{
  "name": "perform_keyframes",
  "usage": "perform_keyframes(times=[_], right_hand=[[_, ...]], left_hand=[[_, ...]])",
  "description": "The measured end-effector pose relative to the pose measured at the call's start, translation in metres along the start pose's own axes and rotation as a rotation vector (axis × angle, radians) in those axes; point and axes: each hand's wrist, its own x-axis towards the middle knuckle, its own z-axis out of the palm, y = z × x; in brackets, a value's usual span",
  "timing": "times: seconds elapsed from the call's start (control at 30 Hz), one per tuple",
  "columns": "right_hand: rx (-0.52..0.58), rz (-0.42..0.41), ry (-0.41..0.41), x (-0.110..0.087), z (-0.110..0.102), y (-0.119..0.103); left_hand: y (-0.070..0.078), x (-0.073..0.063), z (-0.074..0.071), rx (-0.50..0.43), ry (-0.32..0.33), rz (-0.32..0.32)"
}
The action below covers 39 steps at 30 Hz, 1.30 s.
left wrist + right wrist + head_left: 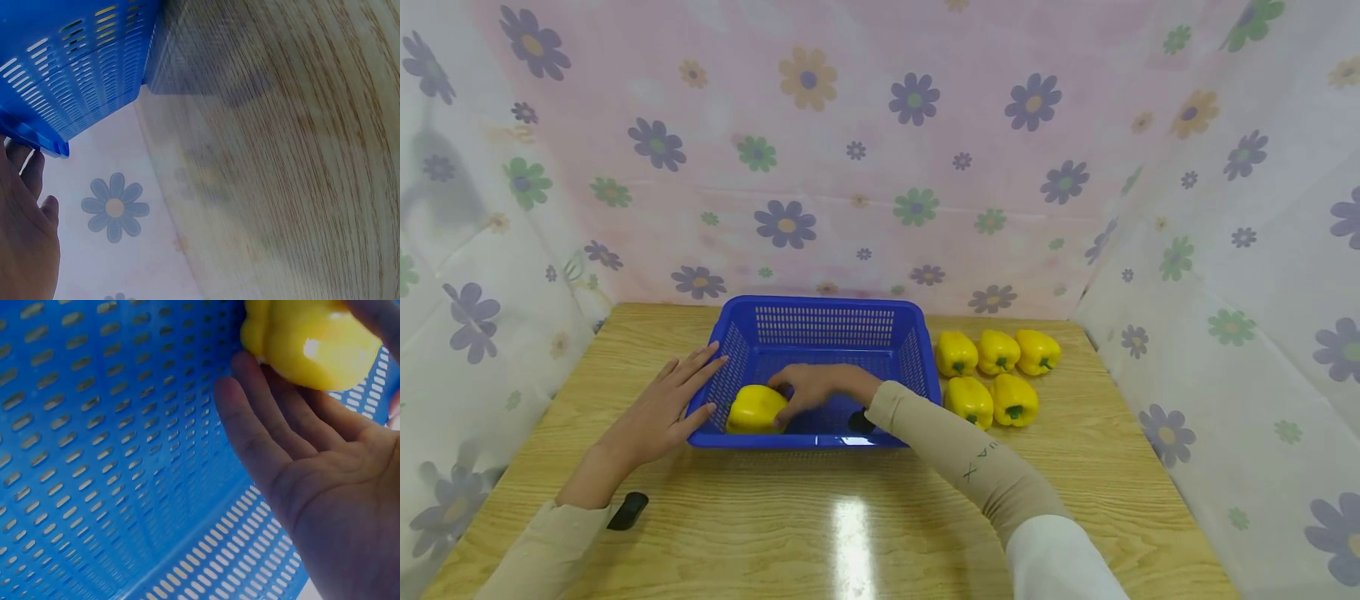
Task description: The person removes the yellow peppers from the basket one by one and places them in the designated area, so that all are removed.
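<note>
A blue plastic basket (827,303) with slotted walls stands on the wooden table. Inside its left front corner lies a yellow bell pepper (756,409). My right hand (820,387) reaches into the basket and holds this pepper at its right end, thumb on the near side, fingers on the far side. In the right wrist view the fingers lie along the pepper (306,347), whose upper part is cut off by the frame. My left hand (658,414) rests on the basket's left rim with fingers extended; the left wrist view shows its fingertips at the rim (37,140).
Several yellow bell peppers (997,352) stand in two rows on the table (760,525), just right of the basket. Flower-printed cloth (865,200) hangs behind the table and along both sides. A dark strap piece (628,511) shows at my left wrist.
</note>
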Motion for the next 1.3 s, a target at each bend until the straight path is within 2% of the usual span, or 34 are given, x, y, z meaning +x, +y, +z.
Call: perform_keyframes(times=[0.17,0.4,0.67,0.8,0.9,1.1,1.3], right_hand=[[0.047,0.033,0.069,-0.003,-0.004,0.002],[0.156,0.036,0.152,-0.003,-0.006,0.012],[0.135,0.082,0.244,-0.005,-0.009,0.016],[0.269,0.074,0.213,-0.004,-0.007,0.018],[0.330,0.051,0.175,-0.001,-0.005,0.018],[0.259,0.029,0.117,0.005,-0.002,0.011],[0.198,0.033,0.103,0.012,0.004,0.008]], left_hand=[[0.001,0.000,-0.002,0.002,-0.001,0.001],[0.002,0.000,-0.002,-0.005,-0.003,-0.005],[0.002,0.000,-0.001,-0.002,-0.009,-0.013],[0.002,0.001,-0.001,-0.001,-0.004,-0.002],[0.001,0.001,-0.001,-0.005,-0.001,0.005],[0.001,0.002,-0.001,-0.002,0.003,0.012],[0.000,0.000,0.000,-0.001,0.005,0.008]])
